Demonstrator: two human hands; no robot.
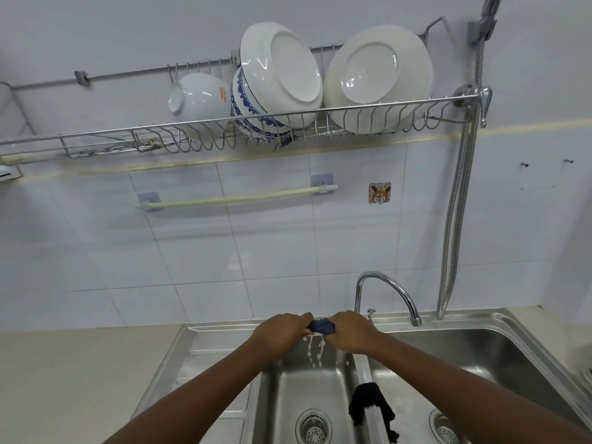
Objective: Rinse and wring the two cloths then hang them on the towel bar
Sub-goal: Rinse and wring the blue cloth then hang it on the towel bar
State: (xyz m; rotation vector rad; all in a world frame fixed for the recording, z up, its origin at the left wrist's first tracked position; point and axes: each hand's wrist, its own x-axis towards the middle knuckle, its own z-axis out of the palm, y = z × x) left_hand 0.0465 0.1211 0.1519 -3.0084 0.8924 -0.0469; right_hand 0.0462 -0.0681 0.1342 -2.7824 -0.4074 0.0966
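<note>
Nearest the cam, a black cloth [370,405] is seen draped over the divider betw. the 2 basins of the steel sink [519,339], hanging limp down both sides, long axis roughly vertical, crumpled and dark. Further out, a blue cloth [321,326] is held over the left basin, twisted into a tight dark-blue wad; its long axis runs approx. horizontal, left–right, betw. the fists. The left hand [282,334] is clenched on its left end, the right hand [352,331] clenched on its right end. Water drops are seen falling from the blue cloth into the basin. The towel bar [235,197] is fixed on the tiled wall above, bare, well apart from both cloths. The faucet [389,291] is seen just right of the hands
</note>
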